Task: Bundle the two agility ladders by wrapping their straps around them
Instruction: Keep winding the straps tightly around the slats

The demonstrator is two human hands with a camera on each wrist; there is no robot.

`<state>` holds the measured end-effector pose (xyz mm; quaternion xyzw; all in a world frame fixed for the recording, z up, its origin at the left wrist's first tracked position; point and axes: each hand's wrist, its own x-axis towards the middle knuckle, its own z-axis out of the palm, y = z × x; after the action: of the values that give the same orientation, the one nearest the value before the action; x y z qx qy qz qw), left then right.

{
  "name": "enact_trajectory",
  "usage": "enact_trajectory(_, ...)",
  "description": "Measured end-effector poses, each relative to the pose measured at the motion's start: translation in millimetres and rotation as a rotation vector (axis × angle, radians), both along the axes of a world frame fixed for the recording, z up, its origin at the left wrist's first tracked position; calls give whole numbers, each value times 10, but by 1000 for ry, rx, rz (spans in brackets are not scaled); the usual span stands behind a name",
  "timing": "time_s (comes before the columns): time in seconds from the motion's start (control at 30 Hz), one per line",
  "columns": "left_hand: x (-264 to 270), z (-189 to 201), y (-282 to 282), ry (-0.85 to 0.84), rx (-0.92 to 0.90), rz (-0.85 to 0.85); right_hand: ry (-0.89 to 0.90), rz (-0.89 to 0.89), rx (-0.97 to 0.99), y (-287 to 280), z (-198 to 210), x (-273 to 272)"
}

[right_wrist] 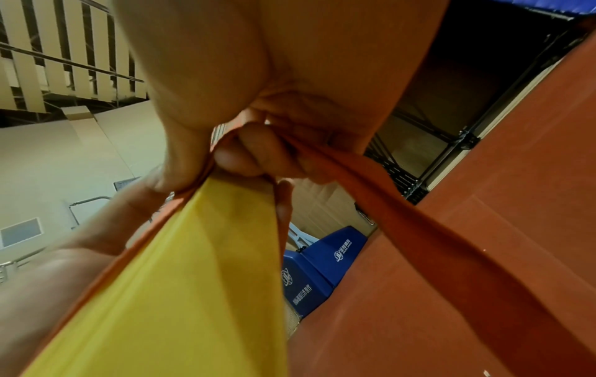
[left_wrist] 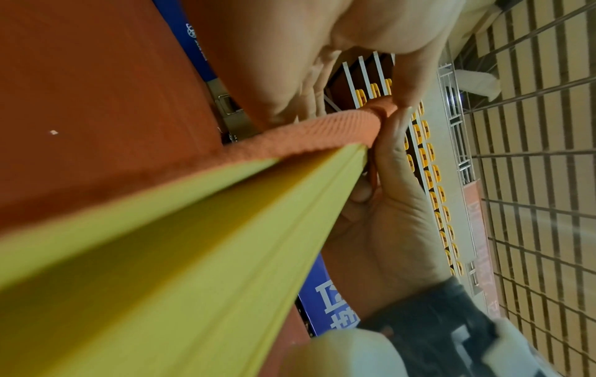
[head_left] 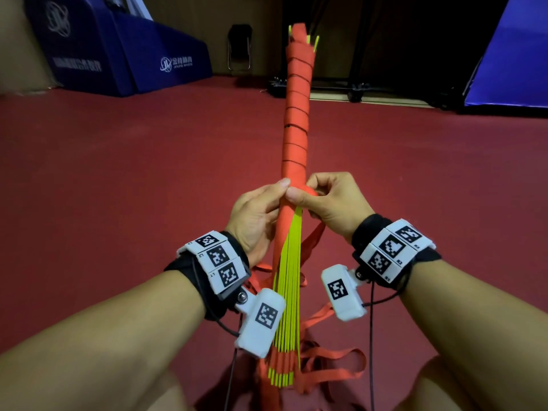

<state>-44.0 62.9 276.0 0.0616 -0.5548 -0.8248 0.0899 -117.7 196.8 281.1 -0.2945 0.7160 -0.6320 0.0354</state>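
Observation:
A long bundle of yellow ladder rungs (head_left: 289, 280) points away from me above the red floor. Its far half is wound in red strap (head_left: 296, 114); the near half is bare. My left hand (head_left: 258, 212) grips the bundle at the last turn, thumb on top. My right hand (head_left: 329, 200) pinches the strap (right_wrist: 403, 204) against the bundle there, fingers curled. In the left wrist view the strap (left_wrist: 306, 135) crosses the rungs (left_wrist: 193, 242) under the thumb. Loose strap loops (head_left: 332, 366) hang below the near end.
Red sports floor (head_left: 118, 188) all round. Blue padded mats (head_left: 118, 51) stand at the back left, a folding chair (head_left: 239, 48) behind the bundle, a wheeled frame (head_left: 353, 90) and a blue panel (head_left: 513, 54) at the back right. My knees are at the bottom corners.

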Motion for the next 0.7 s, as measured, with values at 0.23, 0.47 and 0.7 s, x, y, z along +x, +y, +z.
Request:
enact_trajectory(0.23,-16,7,0,-23,36,55,-89,92,-50,-22,8,-37)
enact_trajectory(0.47,-46,16,14,-29,156,177,-59,94,6,-29,-22,-36)
enact_trajectory(0.7,-76,0,-4,-68,158,230,-14,65,110,35,12,-80)
